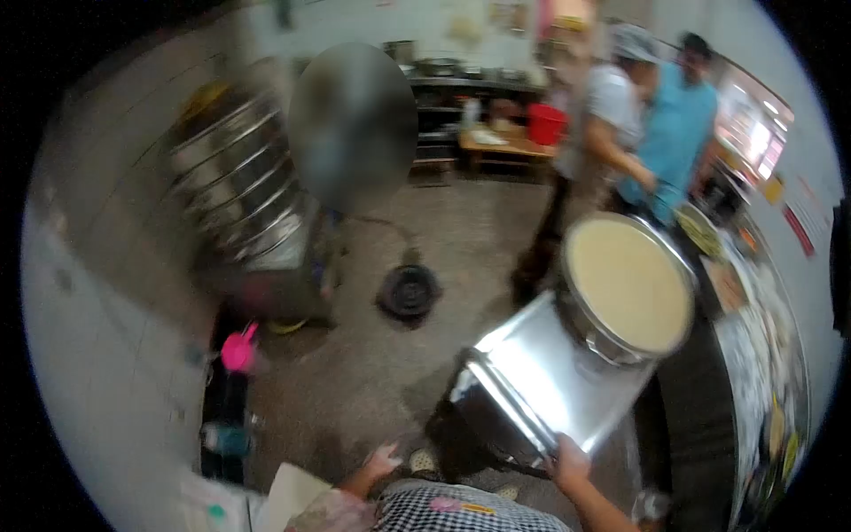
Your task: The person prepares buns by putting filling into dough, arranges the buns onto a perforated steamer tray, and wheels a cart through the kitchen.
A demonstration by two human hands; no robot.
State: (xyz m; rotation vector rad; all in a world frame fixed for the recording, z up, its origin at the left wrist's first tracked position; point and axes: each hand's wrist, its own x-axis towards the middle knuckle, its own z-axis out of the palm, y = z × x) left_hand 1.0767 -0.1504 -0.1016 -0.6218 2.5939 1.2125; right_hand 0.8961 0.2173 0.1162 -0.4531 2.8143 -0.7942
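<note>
My right hand grips the near corner of a shiny stainless-steel stand with a flat top and a raised rim along its left side. On the stand's far right part rests a wide metal pot, filled almost to the brim with pale cream-coloured liquid. My left hand hangs low in front of my checked apron, apart from the stand. Its fingers look loosely stretched and hold nothing visible, though they are slightly blurred.
Two people stand beyond the pot at the right-hand counter. A steamer stack stands left. A dark round object lies on the floor. A pink dipper is at left; a red bucket sits at the back.
</note>
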